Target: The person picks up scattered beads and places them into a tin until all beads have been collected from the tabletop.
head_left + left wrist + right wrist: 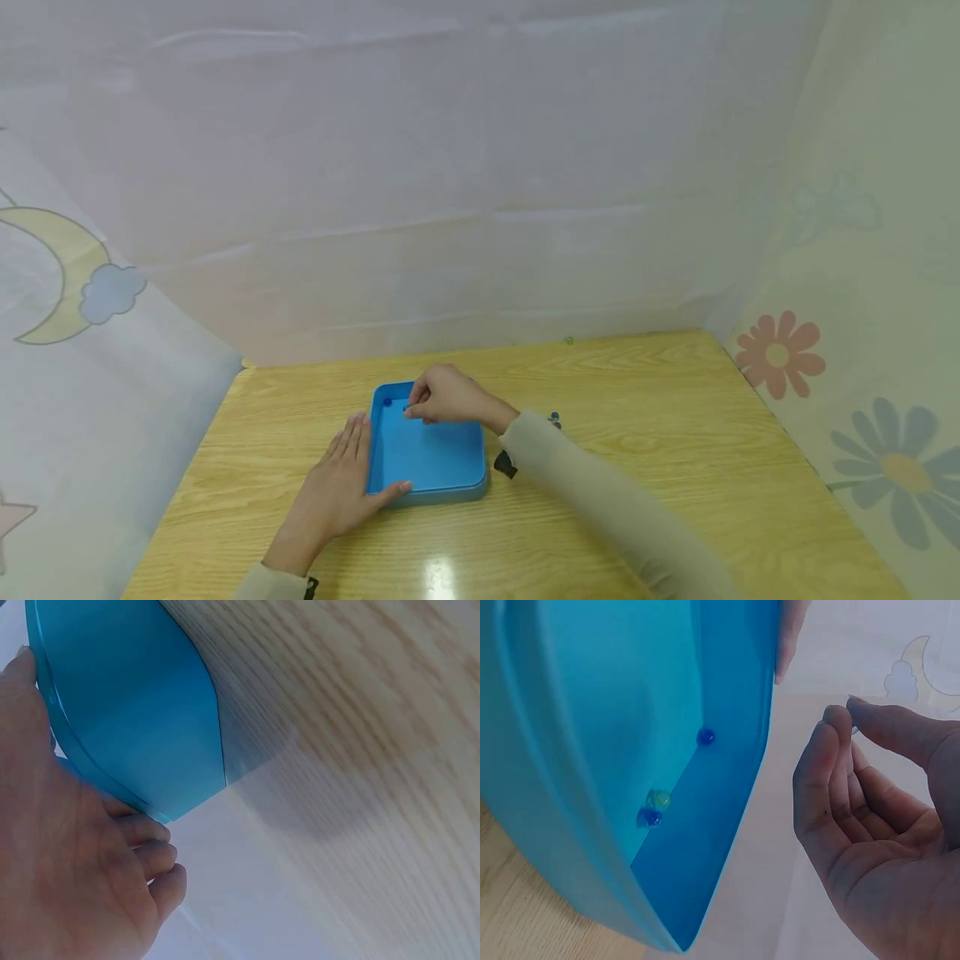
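Observation:
A shallow blue tray (429, 454) lies on the wooden table. My left hand (337, 483) rests against its left side with straight fingers, the thumb lying on the front rim. Over the tray's back part, my right hand (450, 394) pinches a small marble (854, 729) between thumb and fingertips; most of it is hidden. Inside the tray, along one wall, the right wrist view shows a dark blue marble (705, 736), a clear yellow-green marble (658, 799) and another blue marble (649, 818).
Right of the tray, beside the right sleeve, a few dark marbles (555, 416) lie on the table (660, 467). A small greenish thing (569, 340) sits at the table's back edge. Near the tray's right side is a small black object (506, 464). Printed sheets (487, 167) surround the table.

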The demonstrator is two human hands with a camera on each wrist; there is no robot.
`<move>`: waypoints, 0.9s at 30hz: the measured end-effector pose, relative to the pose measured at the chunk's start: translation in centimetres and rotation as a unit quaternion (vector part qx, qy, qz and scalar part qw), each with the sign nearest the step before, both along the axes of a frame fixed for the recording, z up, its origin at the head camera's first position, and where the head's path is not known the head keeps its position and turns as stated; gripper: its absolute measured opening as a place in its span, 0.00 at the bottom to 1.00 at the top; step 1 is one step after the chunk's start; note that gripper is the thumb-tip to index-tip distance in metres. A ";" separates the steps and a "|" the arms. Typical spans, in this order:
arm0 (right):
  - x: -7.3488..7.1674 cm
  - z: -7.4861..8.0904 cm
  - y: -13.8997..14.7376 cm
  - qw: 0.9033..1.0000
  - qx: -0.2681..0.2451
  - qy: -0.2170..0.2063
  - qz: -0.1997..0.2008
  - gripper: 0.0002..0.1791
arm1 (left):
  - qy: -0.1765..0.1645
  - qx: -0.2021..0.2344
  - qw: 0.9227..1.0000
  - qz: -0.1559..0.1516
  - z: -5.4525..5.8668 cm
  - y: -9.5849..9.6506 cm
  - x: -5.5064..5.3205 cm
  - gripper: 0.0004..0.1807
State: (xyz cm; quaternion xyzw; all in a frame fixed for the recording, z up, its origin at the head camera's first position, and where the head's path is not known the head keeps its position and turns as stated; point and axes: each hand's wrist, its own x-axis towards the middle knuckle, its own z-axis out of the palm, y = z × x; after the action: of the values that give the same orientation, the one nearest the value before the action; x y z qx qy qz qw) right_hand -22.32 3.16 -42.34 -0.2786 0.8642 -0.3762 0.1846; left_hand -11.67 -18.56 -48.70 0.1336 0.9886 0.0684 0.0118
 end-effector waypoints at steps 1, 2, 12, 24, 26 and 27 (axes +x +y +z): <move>0.0 0.1 -0.2 1.000 0.001 -0.001 -0.001 0.06 | 0.000 0.000 1.000 0.000 0.0 0.0 0.0 0.67; 0.0 0.2 -0.4 1.000 0.003 0.000 -0.002 0.06 | -0.001 0.000 1.000 0.000 0.0 0.0 0.0 0.67; 0.0 0.2 -2.0 1.000 0.013 0.010 0.004 0.08 | -0.003 -0.004 1.000 -0.003 0.2 0.0 0.0 0.67; -0.6 -0.9 -4.0 0.998 0.066 0.014 0.010 0.11 | -0.004 -0.001 1.000 -0.001 0.1 0.0 0.0 0.66; -0.6 -1.0 -4.2 0.997 0.072 0.020 0.021 0.11 | -0.005 0.000 1.000 -0.001 0.2 0.0 0.1 0.66; -0.6 -1.0 -4.3 0.997 0.074 0.020 0.025 0.11 | -0.007 0.001 1.000 -0.001 0.2 0.0 0.1 0.66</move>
State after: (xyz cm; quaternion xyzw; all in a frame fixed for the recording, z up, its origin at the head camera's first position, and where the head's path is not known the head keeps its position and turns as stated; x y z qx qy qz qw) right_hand -22.92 -1.18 -43.32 -0.2934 0.8858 -0.3010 0.1968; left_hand -11.59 -18.55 -48.50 0.1342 0.9883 0.0700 0.0183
